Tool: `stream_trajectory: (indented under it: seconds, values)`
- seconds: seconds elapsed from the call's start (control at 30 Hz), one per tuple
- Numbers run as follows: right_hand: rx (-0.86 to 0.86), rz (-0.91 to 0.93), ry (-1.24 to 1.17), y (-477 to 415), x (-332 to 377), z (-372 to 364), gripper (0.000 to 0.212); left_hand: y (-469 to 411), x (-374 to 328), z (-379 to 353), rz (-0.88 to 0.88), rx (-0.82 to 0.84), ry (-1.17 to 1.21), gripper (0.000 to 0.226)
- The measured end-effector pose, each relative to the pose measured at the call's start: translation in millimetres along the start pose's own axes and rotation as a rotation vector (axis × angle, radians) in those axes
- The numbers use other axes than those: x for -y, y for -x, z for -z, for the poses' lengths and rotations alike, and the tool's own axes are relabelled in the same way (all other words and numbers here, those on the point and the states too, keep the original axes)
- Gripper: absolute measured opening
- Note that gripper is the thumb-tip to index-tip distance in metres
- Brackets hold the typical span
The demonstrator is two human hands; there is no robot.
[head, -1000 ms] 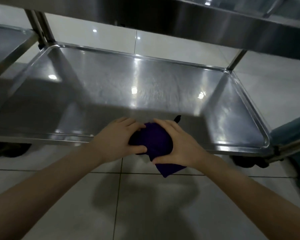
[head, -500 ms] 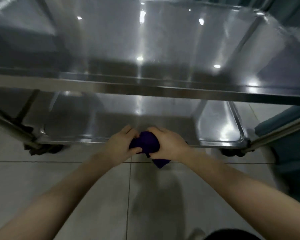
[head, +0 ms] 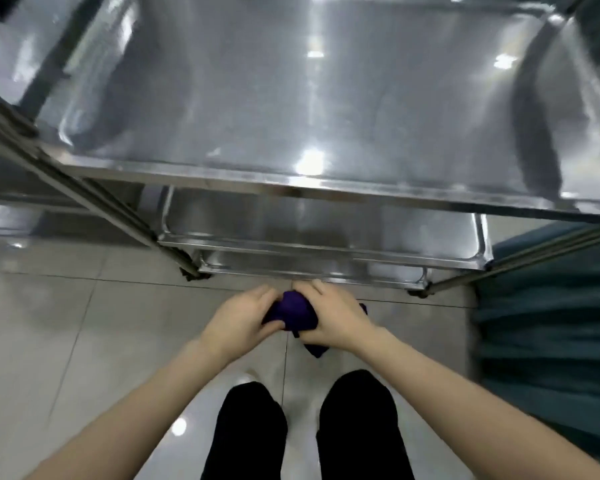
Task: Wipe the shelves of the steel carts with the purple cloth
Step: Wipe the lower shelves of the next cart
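Just in front of the steel cart [head: 129,223], above the tiled floor [head: 84,323]: purple cloth [head: 297,311] bunched between both hands, clear of every shelf. Left hand [head: 238,322] curls round its left side, right hand [head: 336,318] grips the right, one corner hanging below. Top shelf [head: 291,183], tray-rimmed, shows bare steel and lamp glare. Middle shelf [head: 326,249] and bottom shelf [head: 309,268] mostly hidden under it. Second cart [head: 7,199] at left, teal fabric [head: 548,306] at right.
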State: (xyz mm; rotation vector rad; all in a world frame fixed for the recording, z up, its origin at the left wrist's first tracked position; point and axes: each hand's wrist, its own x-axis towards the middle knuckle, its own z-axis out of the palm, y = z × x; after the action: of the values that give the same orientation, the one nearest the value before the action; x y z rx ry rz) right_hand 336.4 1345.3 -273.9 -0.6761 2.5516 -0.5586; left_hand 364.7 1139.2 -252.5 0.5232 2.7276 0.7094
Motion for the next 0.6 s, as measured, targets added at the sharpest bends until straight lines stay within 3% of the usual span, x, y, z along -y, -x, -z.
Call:
stream_trajectory:
  seconds: [0.3, 0.6]
  values:
    - [-0.093, 0.022, 0.013, 55.2, 103.8, 175.2, 0.076, 31.8, -80.9, 179.8, -0.181, -0.132, -0.063, 0.041]
    - [-0.202, -0.076, 0.019, 1.3, 117.9, 276.2, 0.076, -37.8, -84.7, 269.5, -0.157, -0.259, -0.063, 0.033]
